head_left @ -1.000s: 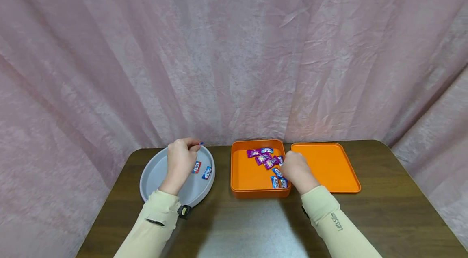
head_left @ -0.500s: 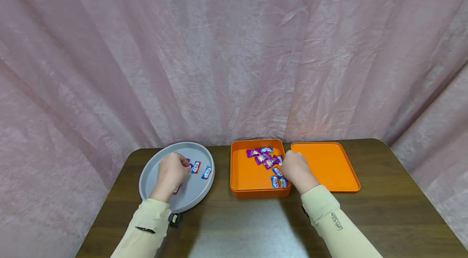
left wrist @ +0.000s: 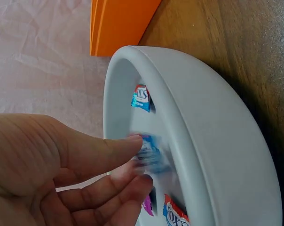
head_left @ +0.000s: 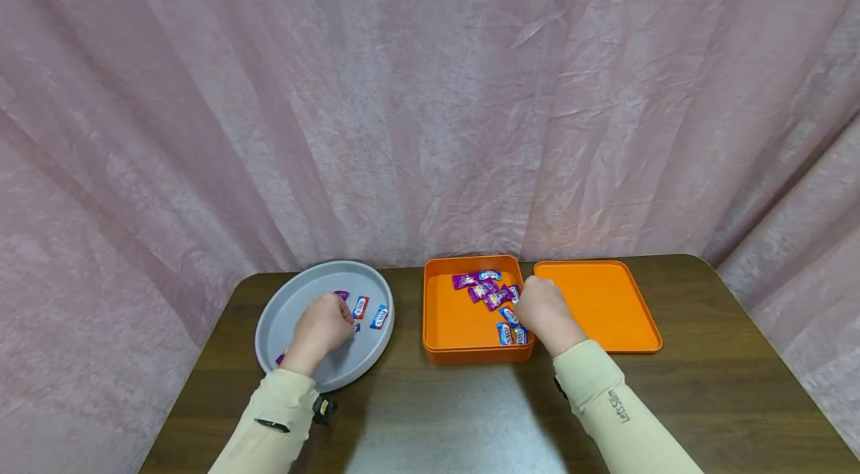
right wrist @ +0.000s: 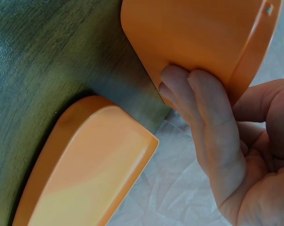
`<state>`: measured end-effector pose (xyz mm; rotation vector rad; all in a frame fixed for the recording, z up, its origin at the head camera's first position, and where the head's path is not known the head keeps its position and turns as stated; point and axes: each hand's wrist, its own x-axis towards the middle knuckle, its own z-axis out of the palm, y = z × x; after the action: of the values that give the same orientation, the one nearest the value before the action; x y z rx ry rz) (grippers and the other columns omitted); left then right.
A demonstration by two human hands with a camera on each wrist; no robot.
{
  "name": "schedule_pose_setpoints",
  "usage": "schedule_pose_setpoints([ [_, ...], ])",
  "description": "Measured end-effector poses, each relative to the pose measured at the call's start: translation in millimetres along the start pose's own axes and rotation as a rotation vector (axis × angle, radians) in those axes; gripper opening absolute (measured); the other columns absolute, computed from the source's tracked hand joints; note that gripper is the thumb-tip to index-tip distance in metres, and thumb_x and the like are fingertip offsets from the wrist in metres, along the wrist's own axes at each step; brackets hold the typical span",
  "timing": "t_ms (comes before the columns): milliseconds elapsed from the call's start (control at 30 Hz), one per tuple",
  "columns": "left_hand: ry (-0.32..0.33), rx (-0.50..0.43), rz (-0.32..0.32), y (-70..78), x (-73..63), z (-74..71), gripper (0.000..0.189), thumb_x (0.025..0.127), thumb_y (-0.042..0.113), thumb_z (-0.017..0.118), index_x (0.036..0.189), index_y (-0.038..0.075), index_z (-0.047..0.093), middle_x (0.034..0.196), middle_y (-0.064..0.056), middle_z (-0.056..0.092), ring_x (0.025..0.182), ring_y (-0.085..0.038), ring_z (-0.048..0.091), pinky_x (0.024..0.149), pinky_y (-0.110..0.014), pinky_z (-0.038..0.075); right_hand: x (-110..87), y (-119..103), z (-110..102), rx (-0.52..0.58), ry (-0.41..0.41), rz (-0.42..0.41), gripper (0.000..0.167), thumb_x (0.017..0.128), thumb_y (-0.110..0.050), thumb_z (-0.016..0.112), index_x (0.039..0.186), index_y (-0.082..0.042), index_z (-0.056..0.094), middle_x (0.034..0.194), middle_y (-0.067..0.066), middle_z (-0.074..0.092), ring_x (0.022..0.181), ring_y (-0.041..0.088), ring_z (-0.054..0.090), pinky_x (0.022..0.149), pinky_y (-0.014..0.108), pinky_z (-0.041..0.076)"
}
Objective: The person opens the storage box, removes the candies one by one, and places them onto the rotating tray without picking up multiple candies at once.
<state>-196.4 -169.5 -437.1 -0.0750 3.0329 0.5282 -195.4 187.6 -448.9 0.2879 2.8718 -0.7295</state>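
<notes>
My left hand (head_left: 322, 326) is over the round grey tray (head_left: 295, 298), thumb and fingers pinching a small blue-wrapped candy (left wrist: 151, 153), blurred in the left wrist view. Beside it in the tray lie a red-and-blue candy (head_left: 360, 307), a blue candy (head_left: 379, 316) and a purple candy (head_left: 342, 295); the hand hides part of the tray. My right hand (head_left: 543, 313) grips the right wall of the orange box (head_left: 446, 313). In the right wrist view its fingers (right wrist: 212, 108) lie along the outer wall, with the thumb on the rim's other side.
Several purple candies (head_left: 483, 290) and blue candies (head_left: 505, 334) lie in the box's right half. A flat orange lid (head_left: 598, 302) rests on the wooden table (head_left: 430, 422) to the right of the box. A pink curtain (head_left: 430, 101) hangs behind the table.
My left hand has come from the tray's far side toward its near middle, first leftward, then slightly right and closer to me. The right hand stays at the box wall.
</notes>
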Motion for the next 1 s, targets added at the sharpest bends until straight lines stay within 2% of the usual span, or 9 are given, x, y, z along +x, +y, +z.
schedule_pose_setpoints([
  [100, -0.007, 0.009, -0.014, -0.5, 0.1, -0.6, 0.011, 0.063, 0.012, 0.073, 0.064, 0.016, 0.063, 0.067, -0.002, 0.061, 0.061, -0.019, 0.054, 0.046, -0.032, 0.037, 0.1, -1, 0, -0.003, -0.004, 0.003, 0.032, 0.079, -0.015, 0.070, 0.102, 0.006, 0.062, 0.082, 0.015, 0.064, 0.065, 0.023, 0.057, 0.063, 0.038, 0.055],
  [200, 0.025, 0.018, -0.025, 0.2, 0.9, -1.9, 0.006, 0.067, 0.013, 0.069, 0.068, 0.016, 0.063, 0.071, -0.002, 0.062, 0.063, -0.019, 0.055, 0.047, -0.032, 0.037, 0.3, -1, 0, -0.006, -0.010, 0.006, 0.033, 0.079, -0.016, 0.071, 0.102, 0.007, 0.062, 0.081, 0.015, 0.064, 0.064, 0.023, 0.057, 0.062, 0.038, 0.055],
  [267, 0.067, 0.020, -0.023, 2.6, 1.5, -2.9, 0.002, 0.070, 0.015, 0.067, 0.072, 0.015, 0.065, 0.074, -0.003, 0.063, 0.065, -0.019, 0.055, 0.047, -0.032, 0.037, 0.3, -2, 0, -0.009, -0.009, 0.005, 0.034, 0.079, -0.016, 0.071, 0.102, 0.007, 0.062, 0.081, 0.015, 0.064, 0.064, 0.023, 0.057, 0.062, 0.038, 0.055],
  [367, 0.162, 0.007, 0.000, 11.9, 2.0, -5.1, 0.011, 0.074, 0.021, 0.066, 0.082, 0.014, 0.068, 0.080, -0.005, 0.067, 0.070, -0.022, 0.059, 0.050, -0.035, 0.041, 0.3, -1, 0, -0.012, -0.006, 0.001, 0.034, 0.078, -0.016, 0.072, 0.101, 0.007, 0.062, 0.081, 0.015, 0.064, 0.065, 0.023, 0.057, 0.063, 0.038, 0.056],
  [533, 0.331, -0.060, 0.122, 41.6, 7.2, -4.2, 0.026, 0.077, 0.025, 0.069, 0.100, 0.012, 0.070, 0.097, -0.011, 0.071, 0.086, -0.031, 0.066, 0.066, -0.045, 0.050, -0.7, -1, -1, -0.016, -0.002, -0.010, 0.030, 0.078, -0.015, 0.070, 0.099, 0.006, 0.063, 0.080, 0.014, 0.064, 0.063, 0.023, 0.056, 0.060, 0.036, 0.054],
  [667, 0.401, -0.126, 0.256, 74.0, 14.1, 3.9, 0.033, 0.079, 0.022, 0.070, 0.110, 0.009, 0.067, 0.108, -0.011, 0.069, 0.098, -0.031, 0.064, 0.081, -0.045, 0.051, -0.5, 0, -1, -0.022, -0.008, -0.006, 0.031, 0.079, -0.016, 0.071, 0.099, 0.006, 0.063, 0.079, 0.014, 0.064, 0.063, 0.023, 0.056, 0.060, 0.036, 0.055],
  [833, 0.391, -0.145, 0.375, 113.1, 19.4, 23.8, 0.042, 0.081, 0.024, 0.069, 0.120, 0.008, 0.061, 0.121, -0.009, 0.063, 0.112, -0.028, 0.057, 0.097, -0.041, 0.046, -0.6, 3, 2, -0.026, -0.006, -0.009, 0.032, 0.079, -0.017, 0.072, 0.100, 0.006, 0.063, 0.079, 0.014, 0.064, 0.064, 0.023, 0.057, 0.062, 0.037, 0.055],
  [1000, 0.296, -0.095, 0.472, 147.7, 21.7, 49.1, 0.048, 0.082, 0.028, 0.070, 0.124, 0.010, 0.058, 0.129, -0.008, 0.057, 0.120, -0.026, 0.052, 0.103, -0.041, 0.041, -0.5, 4, 3, -0.024, 0.000, -0.011, 0.033, 0.078, -0.017, 0.072, 0.099, 0.006, 0.063, 0.078, 0.013, 0.064, 0.063, 0.023, 0.057, 0.062, 0.037, 0.055],
])
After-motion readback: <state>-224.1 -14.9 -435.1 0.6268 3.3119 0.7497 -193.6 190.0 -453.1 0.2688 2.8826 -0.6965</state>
